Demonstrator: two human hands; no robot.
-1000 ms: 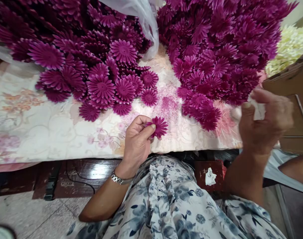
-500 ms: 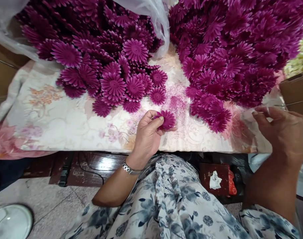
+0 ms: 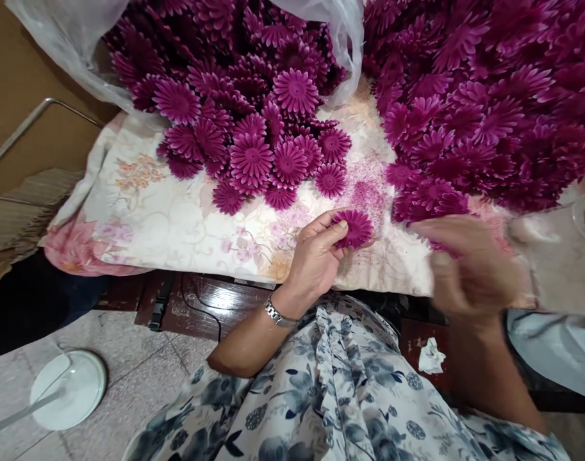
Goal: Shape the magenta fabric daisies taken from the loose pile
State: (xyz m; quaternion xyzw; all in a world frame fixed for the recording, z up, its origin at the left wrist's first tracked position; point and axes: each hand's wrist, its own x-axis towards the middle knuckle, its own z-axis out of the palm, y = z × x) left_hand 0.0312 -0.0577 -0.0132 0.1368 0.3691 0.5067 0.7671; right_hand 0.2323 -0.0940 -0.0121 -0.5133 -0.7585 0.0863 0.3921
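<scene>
Between the thumb and fingers of my left hand point(image 3: 316, 259) is a single purple artificial flower head point(image 3: 358, 228), its petalled face turned up over the cloth. My right hand point(image 3: 475, 269) hovers over the cloth to the right, beside the near end of a heap of purple flower heads point(image 3: 450, 121). It is smeared by motion, so its fingers and anything in them cannot be made out. Ahead of my left hand, a second heap of purple flower heads point(image 3: 251, 160) spills from a clear plastic bag point(image 3: 81, 51).
A floral cloth point(image 3: 186, 240) covers the table, with purple specks point(image 3: 369, 192) between the heaps. Cardboard point(image 3: 27, 134) with a metal rod stands at the left. A pale see-through container point(image 3: 556, 256) is at the right. Below are a white round base point(image 3: 68, 390) and a crumpled tissue point(image 3: 431, 356).
My right hand has swung inward from the far right toward the right heap. My left hand keeps hold of the flower head. The whole view has shifted, showing more on the left.
</scene>
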